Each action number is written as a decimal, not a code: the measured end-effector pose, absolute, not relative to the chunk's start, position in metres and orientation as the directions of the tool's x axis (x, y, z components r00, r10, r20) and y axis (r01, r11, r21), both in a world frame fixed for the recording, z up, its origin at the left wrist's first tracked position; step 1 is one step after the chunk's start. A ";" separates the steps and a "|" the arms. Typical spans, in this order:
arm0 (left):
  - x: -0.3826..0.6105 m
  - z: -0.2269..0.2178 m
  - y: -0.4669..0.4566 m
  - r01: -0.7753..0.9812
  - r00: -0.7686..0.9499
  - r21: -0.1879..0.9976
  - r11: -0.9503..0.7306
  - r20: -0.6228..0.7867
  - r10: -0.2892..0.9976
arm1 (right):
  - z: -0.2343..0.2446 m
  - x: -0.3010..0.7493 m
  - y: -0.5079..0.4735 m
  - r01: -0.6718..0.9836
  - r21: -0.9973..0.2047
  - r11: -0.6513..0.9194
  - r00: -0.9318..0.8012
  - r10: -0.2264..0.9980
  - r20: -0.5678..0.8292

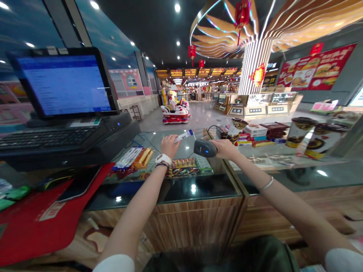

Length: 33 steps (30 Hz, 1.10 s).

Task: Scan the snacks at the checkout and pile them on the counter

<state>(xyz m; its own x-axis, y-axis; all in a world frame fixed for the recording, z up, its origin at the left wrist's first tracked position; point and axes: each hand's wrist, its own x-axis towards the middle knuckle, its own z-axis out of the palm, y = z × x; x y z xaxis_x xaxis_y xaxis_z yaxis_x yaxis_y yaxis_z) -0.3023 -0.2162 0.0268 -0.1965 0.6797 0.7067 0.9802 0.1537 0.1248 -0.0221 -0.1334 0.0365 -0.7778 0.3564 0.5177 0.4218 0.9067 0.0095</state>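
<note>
My left hand (169, 146) is closed on one end of a slim white and blue packet (184, 135), held above the glass counter (170, 192). What the packet contains cannot be read. Gripped in my right hand (226, 148) is a dark grey barcode scanner (204, 148), its head turned toward the packet. A small gap separates the scanner from the packet. Below my left wrist, wrapped snack bars (133, 158) lie in a pile on the glass. More small colourful packets (183, 166) show under my hands.
At left stands a cash register screen (68, 83) with a black keyboard (42, 138). A phone (81, 184) rests on a red mat (56, 223). Chocolate cups (299, 132) and stacked boxes (256, 130) stand at right. Beyond the counter is a kiddie ride (176, 111).
</note>
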 end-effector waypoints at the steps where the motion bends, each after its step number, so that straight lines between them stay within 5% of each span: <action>1: -0.301 0.026 -0.215 0.981 -0.194 0.118 0.157 0.709 0.678 | 0.034 -0.026 -0.134 0.429 -0.038 0.903 -0.754 0.381 0.535; 13: -0.304 0.022 -0.211 0.977 -0.210 0.131 0.166 0.688 0.694 | 0.023 -0.076 -0.118 0.149 -0.557 0.817 -0.559 0.535 0.634; 33: -0.299 0.031 -0.223 0.958 -0.276 0.144 0.249 0.703 0.656 | 0.007 -0.072 -0.126 0.162 -0.546 0.822 -0.502 0.545 0.672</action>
<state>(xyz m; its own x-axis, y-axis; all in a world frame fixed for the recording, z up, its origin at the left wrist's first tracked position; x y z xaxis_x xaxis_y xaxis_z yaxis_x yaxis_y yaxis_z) -0.2993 -0.2234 0.0310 -0.2758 0.6560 0.7026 0.9578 0.2486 0.1439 -0.0724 -0.1257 0.0065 -0.5020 0.5449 0.6717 0.1616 0.8220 -0.5460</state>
